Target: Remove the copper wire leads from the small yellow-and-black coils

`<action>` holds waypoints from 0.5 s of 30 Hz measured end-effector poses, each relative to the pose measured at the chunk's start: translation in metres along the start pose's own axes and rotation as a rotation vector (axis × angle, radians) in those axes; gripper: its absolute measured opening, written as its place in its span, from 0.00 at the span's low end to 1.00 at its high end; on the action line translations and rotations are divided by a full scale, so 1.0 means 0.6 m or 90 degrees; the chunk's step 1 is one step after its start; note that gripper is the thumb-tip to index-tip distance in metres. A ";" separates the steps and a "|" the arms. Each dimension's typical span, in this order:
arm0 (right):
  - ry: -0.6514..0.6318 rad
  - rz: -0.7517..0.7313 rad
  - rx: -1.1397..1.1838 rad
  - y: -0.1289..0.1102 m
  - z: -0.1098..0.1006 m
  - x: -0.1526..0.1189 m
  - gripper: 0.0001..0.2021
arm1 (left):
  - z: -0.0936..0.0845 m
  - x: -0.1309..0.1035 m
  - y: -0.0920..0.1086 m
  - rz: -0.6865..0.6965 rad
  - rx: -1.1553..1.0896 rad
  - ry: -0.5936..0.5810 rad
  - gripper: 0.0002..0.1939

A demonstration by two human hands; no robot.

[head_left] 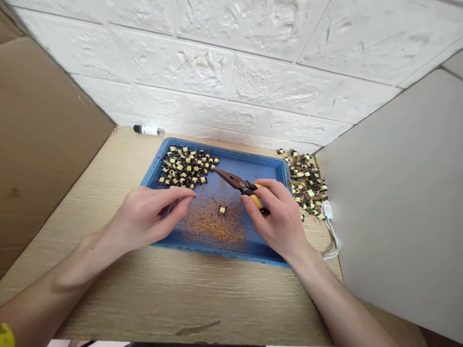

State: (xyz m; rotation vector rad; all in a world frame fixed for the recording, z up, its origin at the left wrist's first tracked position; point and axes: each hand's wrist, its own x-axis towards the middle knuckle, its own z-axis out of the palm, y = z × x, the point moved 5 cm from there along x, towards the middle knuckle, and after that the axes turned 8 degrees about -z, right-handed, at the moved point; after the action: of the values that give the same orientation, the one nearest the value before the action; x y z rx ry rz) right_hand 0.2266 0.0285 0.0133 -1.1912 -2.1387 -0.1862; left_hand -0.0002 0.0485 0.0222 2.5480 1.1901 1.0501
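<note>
My right hand (pixel 277 212) is wrapped round long-nose pliers (pixel 233 180) with yellow and black handles, their dark tip pointing up and left over the blue tray (pixel 253 168). My left hand (pixel 155 212) is over the tray's left side, thumb and forefinger pinched together; whatever is between them is too small to make out. Behind its fingertips lies a heap of small black-and-yellow components (pixel 184 166). One single component (pixel 222 210) rests on a spread of thin copper-coloured wire bits (pixel 213 229) between my hands.
A second pile of components (pixel 307 183), with wires attached, lies right of the tray. Beside it is a white connector with cable (pixel 327 209). A small black-capped bottle (pixel 148 130) lies at the back left. Cardboard (pixel 47 130), a white wall and a grey panel (pixel 398 193) enclose the table.
</note>
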 end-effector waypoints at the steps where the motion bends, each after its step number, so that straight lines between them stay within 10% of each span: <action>1: -0.002 0.000 0.007 0.000 -0.001 0.001 0.12 | 0.000 0.000 0.000 0.000 0.001 0.000 0.13; 15: 0.015 0.019 0.055 -0.001 -0.007 0.001 0.18 | 0.000 0.001 0.001 -0.009 0.011 -0.010 0.11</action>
State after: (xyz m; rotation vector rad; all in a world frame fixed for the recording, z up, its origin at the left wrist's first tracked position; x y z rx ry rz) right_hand 0.2278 0.0267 0.0171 -1.1645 -2.0864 -0.0934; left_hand 0.0006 0.0483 0.0227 2.5518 1.2157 1.0198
